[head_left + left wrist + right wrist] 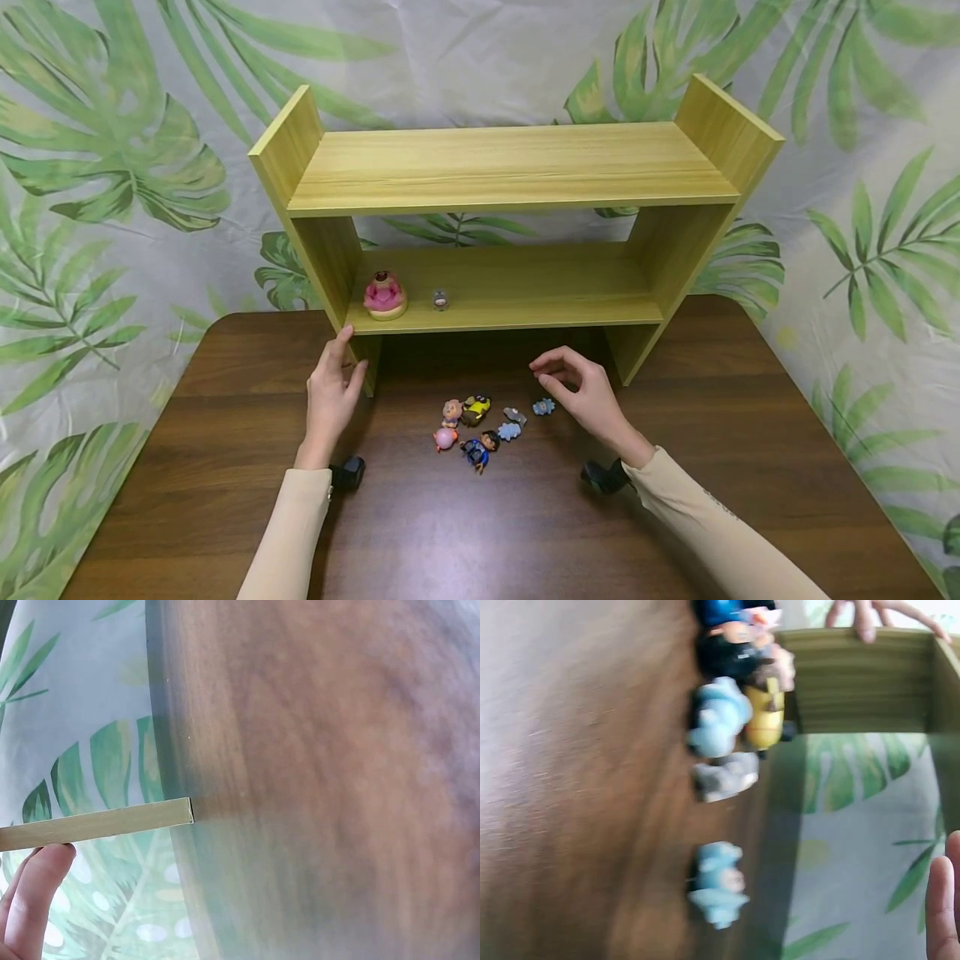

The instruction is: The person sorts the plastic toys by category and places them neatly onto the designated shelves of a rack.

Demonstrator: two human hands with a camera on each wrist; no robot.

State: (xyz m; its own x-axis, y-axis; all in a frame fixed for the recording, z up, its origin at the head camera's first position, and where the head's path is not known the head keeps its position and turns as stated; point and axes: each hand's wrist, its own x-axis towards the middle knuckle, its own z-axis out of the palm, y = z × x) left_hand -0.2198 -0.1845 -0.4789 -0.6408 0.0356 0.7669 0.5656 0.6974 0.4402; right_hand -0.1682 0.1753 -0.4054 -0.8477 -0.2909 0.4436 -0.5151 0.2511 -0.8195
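Observation:
My left hand [331, 392] rests its fingers against the front edge and outer side of the left panel [112, 825] of a wooden shelf [510, 171]. Over the table my right hand [581, 387] hovers with bent fingers, a gap between thumb and index, and nothing held. Nearest to it lies a small blue figurine [543, 407]. Left of that is a cluster: a grey figurine [515, 415], another light-blue figurine [509, 431], a dark-haired doll in blue [480, 450], a yellow-and-brown figurine [476, 409], a pinkish figurine [452, 412] and a round pink toy [446, 438].
On the middle shelf board sit a pink bear-like figure [386, 296] on a round base and a tiny grey figurine [440, 300]. The shelf stands at the back of a brown wooden table [225, 467]. Behind is a leaf-patterned cloth [480, 50].

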